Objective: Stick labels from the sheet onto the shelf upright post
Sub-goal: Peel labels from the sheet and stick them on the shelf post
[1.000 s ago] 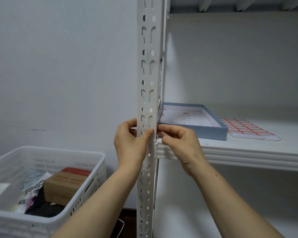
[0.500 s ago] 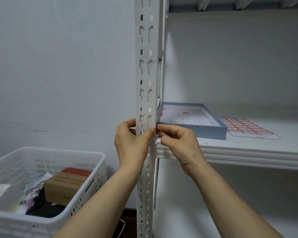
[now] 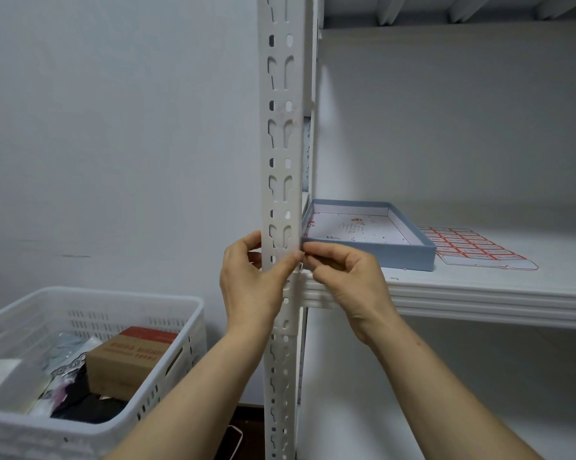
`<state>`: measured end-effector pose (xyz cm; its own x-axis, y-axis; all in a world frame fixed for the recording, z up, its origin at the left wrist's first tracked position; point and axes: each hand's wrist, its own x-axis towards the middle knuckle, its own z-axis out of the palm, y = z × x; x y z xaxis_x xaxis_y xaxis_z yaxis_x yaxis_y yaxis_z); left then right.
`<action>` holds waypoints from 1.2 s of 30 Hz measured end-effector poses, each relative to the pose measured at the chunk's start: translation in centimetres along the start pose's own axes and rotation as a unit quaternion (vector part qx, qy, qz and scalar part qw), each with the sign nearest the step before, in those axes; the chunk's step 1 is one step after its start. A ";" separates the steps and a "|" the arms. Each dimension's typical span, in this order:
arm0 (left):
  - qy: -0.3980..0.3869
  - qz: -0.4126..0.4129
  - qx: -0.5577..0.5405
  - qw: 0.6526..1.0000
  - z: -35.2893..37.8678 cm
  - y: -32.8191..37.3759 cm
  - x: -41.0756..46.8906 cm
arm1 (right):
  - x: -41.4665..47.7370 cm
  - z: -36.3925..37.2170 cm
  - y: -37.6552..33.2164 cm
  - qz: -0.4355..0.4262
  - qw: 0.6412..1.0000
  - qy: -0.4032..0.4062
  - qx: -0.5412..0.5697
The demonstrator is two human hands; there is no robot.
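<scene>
The white slotted upright post (image 3: 281, 144) runs top to bottom through the middle of the view. My left hand (image 3: 250, 287) wraps the post from the left, its thumb pressed on the post's front right edge. My right hand (image 3: 344, 277) pinches at that same edge, fingertips meeting the left thumb; whatever is between them is too small to make out. The label sheet (image 3: 472, 249), white with red-bordered labels, lies flat on the shelf (image 3: 479, 293) to the right, apart from both hands.
A shallow blue-grey box lid (image 3: 409, 252) sits on the shelf just right of the post. A white perforated basket (image 3: 91, 327) with a brown carton (image 3: 130, 356) and other items stands at lower left. A wall is behind.
Both hands stay pinched at the same spot on the post's edge; only the head view has shifted slightly.
</scene>
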<state>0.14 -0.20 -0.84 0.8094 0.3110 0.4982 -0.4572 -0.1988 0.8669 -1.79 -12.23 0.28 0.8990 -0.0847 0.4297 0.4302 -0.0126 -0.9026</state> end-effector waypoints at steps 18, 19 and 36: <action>-0.078 0.089 -0.052 0.992 6.1 8.1 -0.9 | 2.0 -6.0 -6.8 0.012 0.998 0.027 0.057; -0.096 0.084 -0.031 0.991 6.8 8.5 -0.4 | 2.8 -6.5 -7.1 0.011 0.999 0.037 0.016; -0.217 0.061 0.242 0.944 10.4 8.3 6.2 | 9.8 -9.9 -5.9 0.018 0.869 0.044 -0.492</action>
<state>5.23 -9.53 9.23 0.8846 -0.1306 0.4476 -0.4194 -0.6423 0.6415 3.64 -22.87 9.57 0.8817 -0.1789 0.4365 0.0839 -0.8511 -0.5182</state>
